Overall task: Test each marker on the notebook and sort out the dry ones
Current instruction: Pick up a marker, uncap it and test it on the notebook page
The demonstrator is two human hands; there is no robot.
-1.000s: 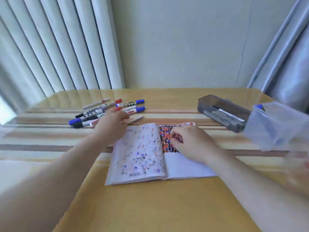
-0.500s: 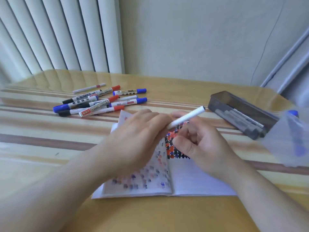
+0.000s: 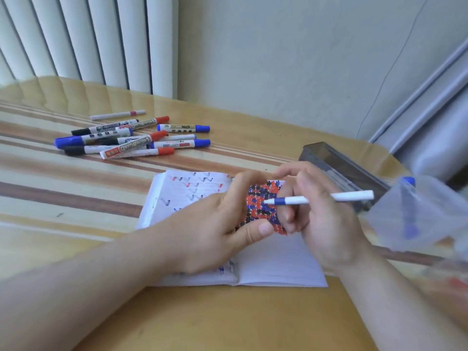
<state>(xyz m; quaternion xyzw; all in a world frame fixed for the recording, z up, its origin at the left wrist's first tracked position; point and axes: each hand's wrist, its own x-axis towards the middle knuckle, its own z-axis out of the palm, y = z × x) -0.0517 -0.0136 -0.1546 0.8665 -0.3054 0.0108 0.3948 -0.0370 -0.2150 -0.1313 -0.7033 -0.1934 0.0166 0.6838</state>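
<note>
Holding a slim white marker with a blue band (image 3: 314, 198) in the right hand (image 3: 326, 219), the person has its tip pointing left over the right-hand page of the open notebook (image 3: 278, 262). Head view, the only one: the right fingers curl round the barrel in a writing grip. No cap shows on the tip end, though the picture is too soft to tell whether the tip touches paper. The left hand (image 3: 210, 231) lies on the left-hand page, fingers loosely bent and thumb stretched toward the fold; whether it holds the cap cannot be told.

The notebook sits near the front edge of the tabletop (image 3: 76, 198), about mid-width. Its right page carries a dense block of red, blue and black test marks (image 3: 260, 201); the left page has scattered squiggles. Judged from that, many tests are already logged.

A loose pile of markers (image 3: 131, 139) lies toward the back left of the tabletop, all capped as far as can be seen. A dark tray (image 3: 342, 163) near the right edge holds several grey pens. A clear container (image 3: 417, 214) beside it, blurred, shows something blue inside. Which group is the dry lot cannot be read. Judgement: task midway, this marker under test, the pile apparently still to go.
</note>
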